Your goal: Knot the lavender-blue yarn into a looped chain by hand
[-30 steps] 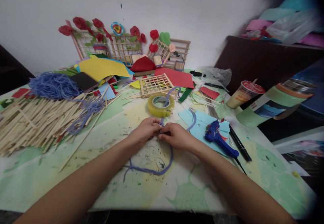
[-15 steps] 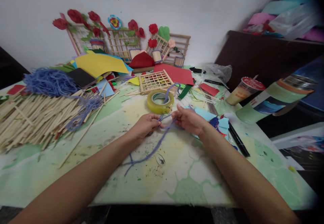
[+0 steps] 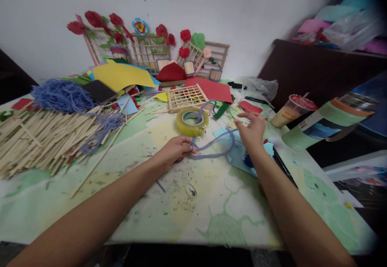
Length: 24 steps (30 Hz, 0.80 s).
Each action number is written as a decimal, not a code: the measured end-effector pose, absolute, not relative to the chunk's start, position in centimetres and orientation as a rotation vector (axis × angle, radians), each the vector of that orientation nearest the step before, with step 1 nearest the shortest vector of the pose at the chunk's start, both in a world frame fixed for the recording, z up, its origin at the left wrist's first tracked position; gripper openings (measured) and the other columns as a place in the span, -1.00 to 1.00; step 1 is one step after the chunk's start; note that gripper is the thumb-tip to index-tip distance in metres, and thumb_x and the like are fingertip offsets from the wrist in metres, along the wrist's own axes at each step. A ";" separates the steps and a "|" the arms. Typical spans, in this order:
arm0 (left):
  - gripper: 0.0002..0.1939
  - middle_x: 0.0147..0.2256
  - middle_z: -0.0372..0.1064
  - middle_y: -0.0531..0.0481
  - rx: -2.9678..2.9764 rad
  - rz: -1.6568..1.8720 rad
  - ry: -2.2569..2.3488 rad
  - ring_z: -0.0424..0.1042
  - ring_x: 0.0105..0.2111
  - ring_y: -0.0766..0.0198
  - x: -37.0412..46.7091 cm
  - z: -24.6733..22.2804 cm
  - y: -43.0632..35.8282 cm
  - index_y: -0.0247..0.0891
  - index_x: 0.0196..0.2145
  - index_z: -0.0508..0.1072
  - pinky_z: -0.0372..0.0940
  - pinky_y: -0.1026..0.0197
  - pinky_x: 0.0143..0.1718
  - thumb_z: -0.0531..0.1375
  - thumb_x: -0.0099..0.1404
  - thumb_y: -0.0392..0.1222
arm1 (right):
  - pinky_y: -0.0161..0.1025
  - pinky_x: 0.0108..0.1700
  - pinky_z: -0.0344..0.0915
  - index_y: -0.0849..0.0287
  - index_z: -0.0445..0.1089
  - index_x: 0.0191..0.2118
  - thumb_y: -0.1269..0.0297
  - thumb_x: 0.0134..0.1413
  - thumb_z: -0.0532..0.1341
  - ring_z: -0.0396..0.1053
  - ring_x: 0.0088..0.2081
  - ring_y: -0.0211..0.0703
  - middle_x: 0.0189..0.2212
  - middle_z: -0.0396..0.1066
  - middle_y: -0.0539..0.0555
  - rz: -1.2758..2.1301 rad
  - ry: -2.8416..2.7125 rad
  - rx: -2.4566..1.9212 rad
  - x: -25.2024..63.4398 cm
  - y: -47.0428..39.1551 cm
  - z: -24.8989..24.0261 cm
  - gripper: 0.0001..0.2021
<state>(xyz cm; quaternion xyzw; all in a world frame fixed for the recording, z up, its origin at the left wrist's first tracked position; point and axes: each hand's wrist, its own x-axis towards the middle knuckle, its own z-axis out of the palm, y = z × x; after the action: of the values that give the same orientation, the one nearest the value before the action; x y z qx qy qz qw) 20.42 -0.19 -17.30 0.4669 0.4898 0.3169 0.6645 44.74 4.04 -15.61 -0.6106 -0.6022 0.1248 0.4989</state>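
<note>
Two hands on the one yarn (image 3: 211, 155), but they've split up: a second ago they were right together just near of the tape (image 3: 182, 127), and now there's a good gap. Left hand (image 3: 178, 151) hasn't really moved, fingers pinched together on the yarn. Right hand (image 3: 253, 133) has swung out right, over the blue paper (image 3: 237, 154), fingers looking partly spread; the yarn runs up to them, but I can't tell if they're gripping it.

The slack that hung on the near side is now a loose loop to the right, between the hands above the tabletop (image 3: 211, 202). Another stretch comes out of the tape's hole, over its far rim. My read: yarn's being drawn through at the left fingers, and that pinch is what keeps things in place. No tight knot that I can see, so I'd call this bit unfinished.
</note>
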 end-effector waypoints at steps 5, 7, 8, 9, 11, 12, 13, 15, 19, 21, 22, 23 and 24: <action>-0.84 -0.57 0.23 0.13 0.940 0.643 0.985 -0.19 -0.76 0.59 21.0 -17.0 -1.3 -0.30 -0.39 0.29 -0.33 0.35 -0.72 0.17 0.01 -0.26 | -0.19 -0.13 0.14 0.21 0.33 -0.22 0.34 0.05 0.06 0.27 -0.21 -0.13 -0.27 0.36 0.14 0.568 -1.935 -1.369 38.5 0.9 -17.1 -0.82; -0.82 -0.56 0.21 0.15 0.918 0.655 0.971 -0.17 -0.75 0.60 21.2 -17.0 -1.8 -0.29 -0.37 0.28 -0.33 0.37 -0.71 0.16 0.01 -0.27 | -0.23 -0.17 0.16 0.21 0.30 -0.19 0.38 0.10 -0.01 0.29 -0.23 -0.17 -0.27 0.37 0.13 0.751 -1.987 -1.350 37.0 -0.1 -17.8 -0.79; -0.80 -0.53 0.23 0.14 0.912 0.672 0.972 -0.15 -0.75 0.60 21.3 -17.0 -1.9 -0.28 -0.35 0.27 -0.32 0.37 -0.71 0.16 0.01 -0.27 | -0.24 -0.18 0.16 0.21 0.29 -0.18 0.39 0.10 -0.03 0.29 -0.23 -0.18 -0.26 0.37 0.12 0.793 -1.985 -1.354 36.5 -0.4 -18.1 -0.78; -0.78 -0.51 0.25 0.13 0.909 0.688 0.974 -0.14 -0.75 0.61 21.4 -17.0 -2.0 -0.27 -0.33 0.26 -0.32 0.38 -0.71 0.16 0.01 -0.28 | -0.24 -0.18 0.16 0.21 0.28 -0.16 0.40 0.09 -0.03 0.29 -0.22 -0.19 -0.25 0.37 0.12 0.810 -1.972 -1.364 36.3 -0.5 -18.3 -0.78; -0.77 -0.47 0.27 0.12 0.909 0.699 0.978 -0.14 -0.75 0.62 21.6 -16.9 -2.2 -0.27 -0.32 0.25 -0.32 0.38 -0.71 0.16 0.00 -0.28 | -0.25 -0.20 0.16 0.21 0.26 -0.14 0.40 0.07 0.00 0.31 -0.25 -0.20 -0.30 0.39 0.10 0.841 -1.947 -1.379 36.2 -0.6 -18.6 -0.78; -0.76 -0.48 0.28 0.12 0.913 0.697 0.979 -0.14 -0.75 0.62 21.6 -16.8 -2.2 -0.28 -0.31 0.25 -0.32 0.38 -0.71 0.16 0.00 -0.28 | -0.26 -0.22 0.16 0.22 0.24 -0.13 0.39 0.07 0.01 0.31 -0.28 -0.20 -0.36 0.40 0.07 0.874 -1.942 -1.379 36.3 -0.6 -18.7 -0.77; -0.76 -0.48 0.28 0.11 0.921 0.697 0.982 -0.14 -0.76 0.62 21.7 -16.8 -2.2 -0.28 -0.31 0.25 -0.31 0.39 -0.72 0.16 0.00 -0.28 | -0.27 -0.24 0.16 0.22 0.22 -0.12 0.39 0.06 0.02 0.32 -0.32 -0.21 -0.44 0.40 0.04 0.909 -1.941 -1.379 36.3 -0.5 -18.6 -0.76; -0.76 -0.50 0.29 0.11 0.946 0.703 0.990 -0.12 -0.77 0.62 21.7 -16.8 -2.2 -0.29 -0.31 0.25 -0.29 0.39 -0.73 0.15 0.00 -0.29 | -0.30 -0.31 0.15 0.23 0.19 -0.09 0.38 0.05 0.03 0.32 -0.40 -0.22 -0.55 0.38 -0.01 0.959 -1.951 -1.396 36.4 -0.6 -18.4 -0.74; -0.80 -0.56 0.31 0.10 1.008 0.696 1.018 -0.07 -0.79 0.59 21.9 -17.2 -2.3 -0.29 -0.36 0.24 -0.27 0.39 -0.75 0.14 -0.01 -0.27 | -0.33 -0.42 0.07 0.22 0.29 -0.20 0.29 0.04 0.07 0.28 -0.45 -0.23 -0.53 0.38 0.04 0.828 -2.004 -1.565 36.5 -0.9 -17.8 -0.79; -0.82 -0.56 0.33 0.09 1.031 0.687 1.035 -0.06 -0.80 0.58 21.9 -17.4 -2.3 -0.29 -0.38 0.23 -0.25 0.39 -0.75 0.13 0.00 -0.27 | -0.33 -0.45 0.03 0.22 0.35 -0.36 0.25 0.02 0.08 0.24 -0.46 -0.24 -0.51 0.38 0.07 0.747 -2.058 -1.616 36.6 -0.9 -17.6 -0.83; -0.82 -0.56 0.34 0.08 1.041 0.683 1.045 -0.06 -0.80 0.58 21.9 -17.5 -2.3 -0.28 -0.38 0.22 -0.25 0.39 -0.75 0.13 0.00 -0.27 | -0.33 -0.46 0.01 0.22 0.35 -0.44 0.24 0.01 0.08 0.22 -0.48 -0.26 -0.52 0.36 0.07 0.731 -2.085 -1.623 36.7 -0.8 -17.6 -0.82; -0.83 -0.56 0.35 0.08 1.053 0.679 1.060 -0.06 -0.79 0.57 21.9 -17.6 -2.3 -0.28 -0.38 0.22 -0.24 0.39 -0.75 0.12 0.00 -0.28 | -0.33 -0.48 -0.01 0.22 0.35 -0.49 0.24 0.01 0.08 0.20 -0.50 -0.27 -0.54 0.35 0.06 0.731 -2.102 -1.624 36.7 -0.7 -17.6 -0.80; -0.84 -0.55 0.36 0.07 1.071 0.674 1.081 -0.06 -0.79 0.56 21.8 -17.7 -2.3 -0.27 -0.39 0.21 -0.24 0.38 -0.75 0.11 0.00 -0.29 | -0.34 -0.49 -0.03 0.23 0.34 -0.53 0.24 -0.01 0.08 0.17 -0.52 -0.29 -0.57 0.32 0.05 0.743 -2.108 -1.625 36.8 -0.6 -17.7 -0.79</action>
<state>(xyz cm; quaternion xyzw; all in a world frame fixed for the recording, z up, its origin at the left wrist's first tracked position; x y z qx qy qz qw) 21.83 -2.27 -17.70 0.4759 0.4802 0.2995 0.6733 36.82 -0.60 -17.66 -0.5776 -0.7491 0.2642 0.1881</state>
